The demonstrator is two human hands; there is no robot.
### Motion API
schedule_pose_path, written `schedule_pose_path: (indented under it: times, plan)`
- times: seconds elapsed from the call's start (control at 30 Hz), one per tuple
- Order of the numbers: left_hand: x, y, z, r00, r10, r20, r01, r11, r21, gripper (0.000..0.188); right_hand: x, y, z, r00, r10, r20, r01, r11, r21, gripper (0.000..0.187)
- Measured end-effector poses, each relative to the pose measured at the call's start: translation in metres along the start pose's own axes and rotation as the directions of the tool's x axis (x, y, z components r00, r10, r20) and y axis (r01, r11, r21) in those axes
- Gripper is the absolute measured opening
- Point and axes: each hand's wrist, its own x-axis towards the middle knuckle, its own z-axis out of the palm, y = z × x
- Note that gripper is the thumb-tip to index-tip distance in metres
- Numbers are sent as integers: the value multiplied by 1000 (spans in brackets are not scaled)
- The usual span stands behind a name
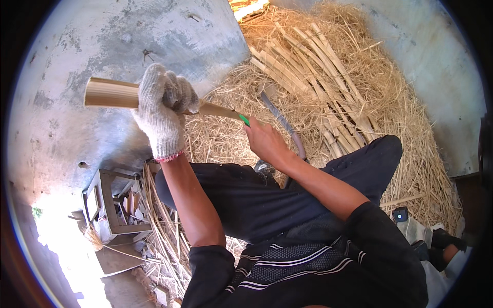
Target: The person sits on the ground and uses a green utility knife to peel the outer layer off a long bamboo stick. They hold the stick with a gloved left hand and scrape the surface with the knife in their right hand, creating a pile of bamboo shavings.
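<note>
A long split-bamboo strip [110, 93] crosses in front of me, its wide end to the left, narrowing toward my right hand. My left hand [162, 110], in a white knitted glove with a red-edged cuff, is wrapped around the strip near its wide end. Bare, my right hand [267, 143] is closed at the strip's narrow end. A small green thing [244, 119] sticks out between its thumb and fingers against the bamboo; the rest of it is hidden, so I cannot tell its kind. Beyond that hand, a curved blade [277, 111] with a wooden handle lies on the straw.
Several split-bamboo strips [328, 72] lie bundled on loose straw [411, 133] ahead and to the right. Grey walls [102, 51] close in left and right. A wooden stool [115, 228] lies tipped at lower left beside thin strips. A small dark device [400, 214] sits at lower right.
</note>
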Motion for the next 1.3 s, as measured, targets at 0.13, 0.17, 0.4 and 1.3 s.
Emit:
schedule_pose_path:
  times: [0.13,0.17,0.4,1.3]
  plan:
    - [15,-2,-15,1000,-18,-23,18,1000,2,40,15,2,8,1000,6,31,-6,1000,7,26]
    - [19,-4,-22,999,-32,-22,32,999,-23,40,14,4,10,999,4,49,-7,998,63,27]
    - [19,3,-1,1000,15,21,-15,1000,2,41,30,6,-25,958,-35,286,-82,919,385,33]
    - [23,-27,2,977,140,160,-125,987,-103,42,31,45,-17,942,215,259,-202,976,-77,34]
